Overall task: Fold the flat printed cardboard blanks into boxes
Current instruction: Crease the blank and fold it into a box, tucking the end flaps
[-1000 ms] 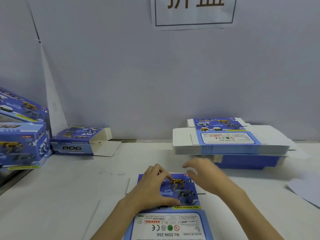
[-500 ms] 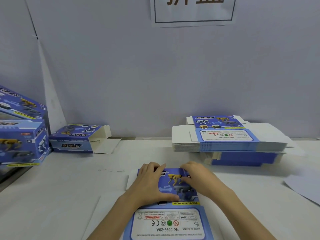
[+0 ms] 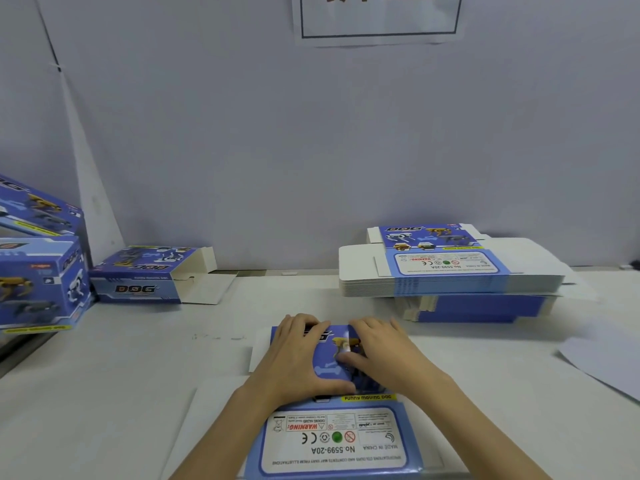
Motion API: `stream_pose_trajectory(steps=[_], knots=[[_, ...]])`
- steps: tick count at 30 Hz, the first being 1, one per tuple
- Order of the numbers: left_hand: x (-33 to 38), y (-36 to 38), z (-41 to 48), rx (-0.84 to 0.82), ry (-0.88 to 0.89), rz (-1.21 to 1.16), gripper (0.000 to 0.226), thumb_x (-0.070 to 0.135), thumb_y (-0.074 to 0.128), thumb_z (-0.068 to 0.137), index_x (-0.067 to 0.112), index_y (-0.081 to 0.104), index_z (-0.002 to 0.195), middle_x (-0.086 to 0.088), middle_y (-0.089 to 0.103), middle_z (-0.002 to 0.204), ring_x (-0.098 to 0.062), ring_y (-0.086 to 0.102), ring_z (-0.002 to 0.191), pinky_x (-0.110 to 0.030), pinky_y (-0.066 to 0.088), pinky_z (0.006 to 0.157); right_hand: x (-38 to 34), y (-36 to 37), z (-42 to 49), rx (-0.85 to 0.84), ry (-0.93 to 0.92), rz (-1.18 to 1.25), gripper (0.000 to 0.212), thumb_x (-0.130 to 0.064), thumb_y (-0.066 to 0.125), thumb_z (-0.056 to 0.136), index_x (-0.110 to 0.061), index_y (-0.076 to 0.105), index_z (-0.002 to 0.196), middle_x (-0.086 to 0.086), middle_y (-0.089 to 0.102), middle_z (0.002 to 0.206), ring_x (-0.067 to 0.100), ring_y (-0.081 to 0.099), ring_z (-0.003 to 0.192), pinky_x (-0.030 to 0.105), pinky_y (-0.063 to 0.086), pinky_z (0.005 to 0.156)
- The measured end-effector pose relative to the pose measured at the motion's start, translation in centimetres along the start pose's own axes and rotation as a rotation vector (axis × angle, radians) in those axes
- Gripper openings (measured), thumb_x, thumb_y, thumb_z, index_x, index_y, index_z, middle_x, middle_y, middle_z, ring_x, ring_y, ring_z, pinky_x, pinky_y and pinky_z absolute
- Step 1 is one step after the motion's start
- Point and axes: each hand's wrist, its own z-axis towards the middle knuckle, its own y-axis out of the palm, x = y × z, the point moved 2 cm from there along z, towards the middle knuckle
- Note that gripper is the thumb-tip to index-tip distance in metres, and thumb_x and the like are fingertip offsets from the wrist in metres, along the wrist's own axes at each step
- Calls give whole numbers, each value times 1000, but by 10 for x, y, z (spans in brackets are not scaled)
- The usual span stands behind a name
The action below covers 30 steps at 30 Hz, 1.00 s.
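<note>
A pale grey-blue wall (image 3: 311, 150) fills the upper half of my view, with the lower part of a white sign (image 3: 377, 15) taped at its top edge. Below it runs the white surface (image 3: 121, 393). On the far right of it sits a stack of flat blanks (image 3: 450, 271), printed side up, resting on a lower, darker blue pile (image 3: 474, 308). Right in front of me lies the blank (image 3: 336, 441) I am working on, flat on the surface, its white label panel nearest me and its blue dog-printed panel farther away. At the far left stand two folded boxes (image 3: 38, 282), one tilted atop the other, and just beside them a third box (image 3: 138, 275) lies on its side with its end flaps open. A loose pale sheet (image 3: 606, 362) lies at the right edge. My left hand (image 3: 298, 358) and right hand (image 3: 388, 351) rest palm down, side by side, on the blue panel, fingers stretched toward its far edge and thumbs pointing inward, pressing the card and gripping nothing.
</note>
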Motion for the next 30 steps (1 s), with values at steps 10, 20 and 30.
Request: stream_pose_trajectory(steps=[10,20,30], knots=[[16,-30,6,136,12,140,79,79,57,66,29,46,127,8,42,116,-7,38,104,-19,31,88,-15,-35,-6,232,-100,38,44,-50,66,81,-23,44,108,-7,48,106,15,48,105,24,28,93],[26,-172,-18,853,-212,-242,40,61,59,74,23,54,85,16,58,68,5,59,60,-13,40,45,-42,-116,-51,877,98,341,79,-27,58,92,-13,9,153,13,8,160,22,7,148,37,9,120],[72,-152,-14,841,-222,-750,14,42,49,90,28,50,86,3,67,83,-7,68,74,-18,53,50,-32,-122,-53,646,136,1323,30,-14,55,95,-28,49,121,-14,65,107,1,67,89,18,54,56]])
